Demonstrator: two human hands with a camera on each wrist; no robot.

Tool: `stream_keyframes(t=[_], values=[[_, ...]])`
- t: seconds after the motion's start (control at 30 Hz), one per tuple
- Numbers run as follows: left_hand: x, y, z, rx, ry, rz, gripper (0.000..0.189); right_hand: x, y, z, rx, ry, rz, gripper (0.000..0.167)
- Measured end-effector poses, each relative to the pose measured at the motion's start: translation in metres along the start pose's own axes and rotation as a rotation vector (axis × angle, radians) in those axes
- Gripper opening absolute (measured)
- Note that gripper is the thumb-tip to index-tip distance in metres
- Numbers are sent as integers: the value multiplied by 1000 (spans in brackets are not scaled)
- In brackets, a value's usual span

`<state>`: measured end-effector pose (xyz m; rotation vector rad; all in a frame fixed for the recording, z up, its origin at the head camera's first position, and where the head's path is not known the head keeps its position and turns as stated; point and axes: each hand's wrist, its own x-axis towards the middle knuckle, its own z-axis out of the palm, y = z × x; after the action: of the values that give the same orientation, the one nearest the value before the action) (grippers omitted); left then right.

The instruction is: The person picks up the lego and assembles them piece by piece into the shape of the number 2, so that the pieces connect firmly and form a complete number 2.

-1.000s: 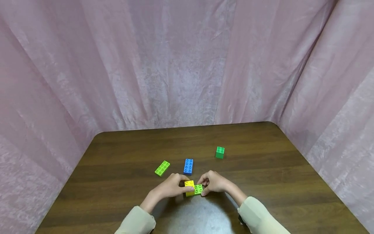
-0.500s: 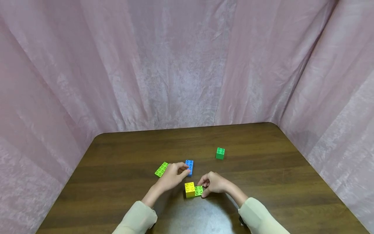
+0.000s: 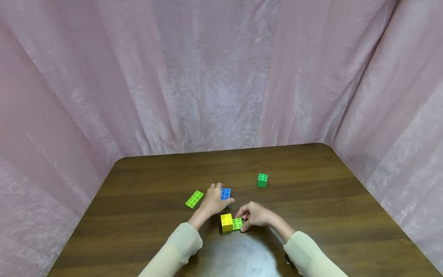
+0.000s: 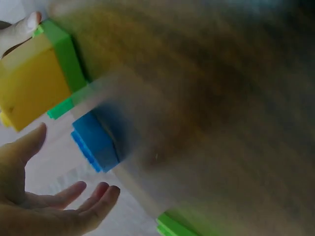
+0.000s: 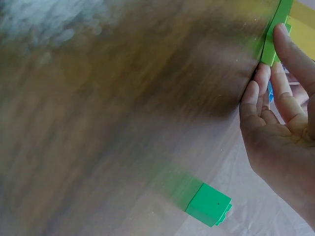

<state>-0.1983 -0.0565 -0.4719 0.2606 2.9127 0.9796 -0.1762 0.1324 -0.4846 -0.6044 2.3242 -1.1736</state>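
Lime brick [image 3: 237,223] in right hand's [image 3: 255,214] pinch, left hand [image 3: 212,201] loose; wooden tabletop [image 3: 311,192], pink curtains [image 3: 221,77]

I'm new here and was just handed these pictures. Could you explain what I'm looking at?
There's no machine: a person is working with a bare left hand and right hand. The wide view comes from a camera worn on the head; the two close views come from cameras on each wrist. On the wooden table lie a blue brick, a loose lime-green brick and a darker green brick. Nearer the person, a yellow brick sits on one end of a lime-green base. The right hand pinches that base's other end. The left hand is at the blue brick, not gripping it.
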Motion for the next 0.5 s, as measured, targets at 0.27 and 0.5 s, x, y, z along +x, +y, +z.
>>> stream_keyframes(t=[0.27, 0.5], values=[[6, 0, 12, 174, -49, -60, 68, 1, 3, 0, 2, 6, -1, 28], [7, 1, 15, 260, 1, -51, 58, 0, 3, 0, -11, 16, -12, 30]])
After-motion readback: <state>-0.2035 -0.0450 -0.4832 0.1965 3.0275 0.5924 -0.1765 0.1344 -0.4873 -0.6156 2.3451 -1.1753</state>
